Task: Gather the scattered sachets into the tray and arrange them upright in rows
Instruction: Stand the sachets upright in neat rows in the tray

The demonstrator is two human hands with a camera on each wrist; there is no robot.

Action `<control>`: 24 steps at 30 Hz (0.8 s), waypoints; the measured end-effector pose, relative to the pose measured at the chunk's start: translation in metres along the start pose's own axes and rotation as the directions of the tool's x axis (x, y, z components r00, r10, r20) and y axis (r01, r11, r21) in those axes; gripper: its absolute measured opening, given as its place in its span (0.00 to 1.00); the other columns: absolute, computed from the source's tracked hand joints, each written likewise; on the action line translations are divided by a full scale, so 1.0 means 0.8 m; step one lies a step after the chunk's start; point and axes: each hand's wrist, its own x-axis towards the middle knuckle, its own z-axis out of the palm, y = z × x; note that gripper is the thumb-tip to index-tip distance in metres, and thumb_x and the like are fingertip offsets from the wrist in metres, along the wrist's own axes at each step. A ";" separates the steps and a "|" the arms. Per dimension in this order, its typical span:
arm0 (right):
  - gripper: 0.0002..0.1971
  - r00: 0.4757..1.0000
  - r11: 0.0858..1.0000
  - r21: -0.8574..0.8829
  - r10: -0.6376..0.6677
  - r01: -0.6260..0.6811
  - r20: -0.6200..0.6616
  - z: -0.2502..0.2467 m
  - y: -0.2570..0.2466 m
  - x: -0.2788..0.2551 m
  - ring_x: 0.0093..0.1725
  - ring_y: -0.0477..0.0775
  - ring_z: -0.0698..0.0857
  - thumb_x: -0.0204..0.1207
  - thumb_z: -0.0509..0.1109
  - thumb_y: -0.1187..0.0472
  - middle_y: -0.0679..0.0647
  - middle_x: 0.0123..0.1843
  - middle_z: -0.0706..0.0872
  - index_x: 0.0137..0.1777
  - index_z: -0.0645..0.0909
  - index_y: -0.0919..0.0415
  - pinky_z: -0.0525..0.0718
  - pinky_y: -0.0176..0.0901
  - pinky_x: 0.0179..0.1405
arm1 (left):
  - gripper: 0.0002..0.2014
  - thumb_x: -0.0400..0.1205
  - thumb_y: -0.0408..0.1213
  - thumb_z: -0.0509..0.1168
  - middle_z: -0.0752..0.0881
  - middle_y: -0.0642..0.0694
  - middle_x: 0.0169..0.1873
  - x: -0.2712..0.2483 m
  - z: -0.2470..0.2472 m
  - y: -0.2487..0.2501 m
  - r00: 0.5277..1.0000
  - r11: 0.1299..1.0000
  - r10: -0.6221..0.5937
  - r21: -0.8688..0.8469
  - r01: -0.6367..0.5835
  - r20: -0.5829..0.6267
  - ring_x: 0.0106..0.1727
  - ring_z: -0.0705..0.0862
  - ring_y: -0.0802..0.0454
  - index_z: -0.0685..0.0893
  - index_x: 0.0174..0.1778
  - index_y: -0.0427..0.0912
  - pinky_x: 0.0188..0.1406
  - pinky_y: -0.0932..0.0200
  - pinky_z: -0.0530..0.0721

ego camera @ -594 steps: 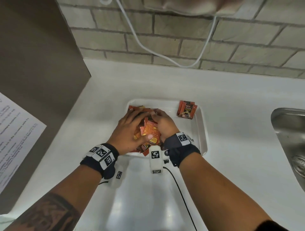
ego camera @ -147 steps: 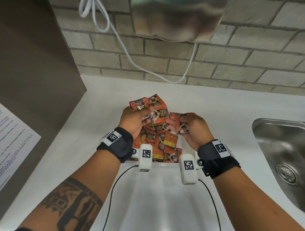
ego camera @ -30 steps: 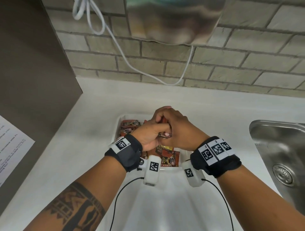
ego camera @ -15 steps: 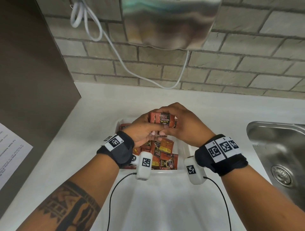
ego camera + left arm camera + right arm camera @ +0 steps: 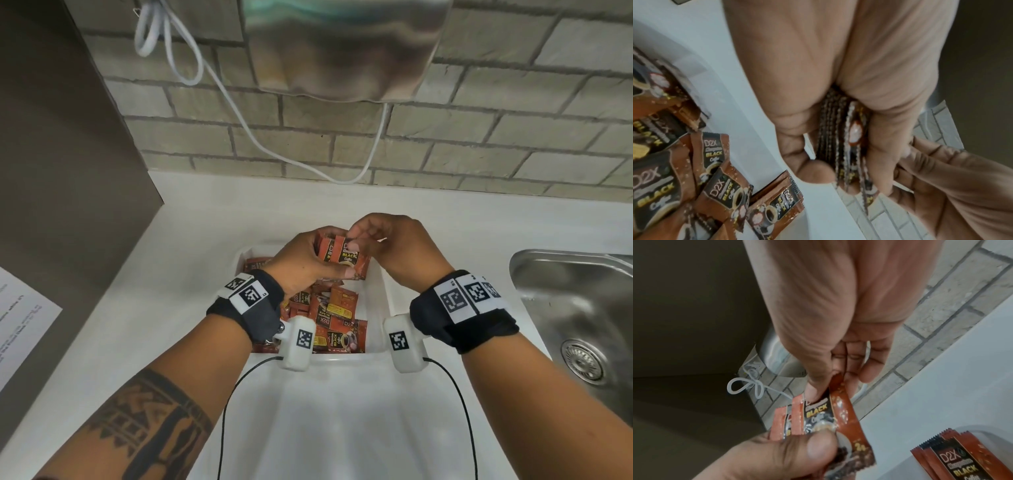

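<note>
My left hand (image 5: 334,255) grips a small stack of brown "D2X Black Coffee" sachets (image 5: 352,262) upright just above the white tray (image 5: 385,294). The left wrist view shows the stack's edges (image 5: 830,121) packed between thumb and fingers of the left hand (image 5: 846,165). My right hand (image 5: 356,238) pinches the top edge of the front sachet (image 5: 818,412); thumb and fingertips of the right hand (image 5: 833,386) close on it. Several loose sachets (image 5: 329,311) lie jumbled in the tray's near left part, and a few more (image 5: 953,462) lie together at the far left.
A steel sink (image 5: 575,308) sits to the right of the tray. A brown panel (image 5: 68,171) with a printed sheet (image 5: 20,325) stands at the left. On the brick wall hangs a metal dispenser (image 5: 342,44) with a white cable (image 5: 239,113).
Both hands have risen from the tray with the stack. The right hand has shifted from cupping the stack to pinching the front sachet's top edge.
</note>
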 end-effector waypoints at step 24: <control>0.16 0.950 0.819 -0.513 0.313 -0.256 0.025 0.045 0.102 0.067 0.39 0.44 0.78 0.77 0.71 0.58 0.38 0.34 0.75 0.31 0.80 0.37 0.68 0.33 0.31 | 0.12 0.80 0.45 0.72 0.87 0.39 0.39 0.063 0.050 -0.045 0.764 0.767 -0.619 0.348 0.540 0.180 0.42 0.82 0.43 0.88 0.44 0.38 0.50 0.47 0.86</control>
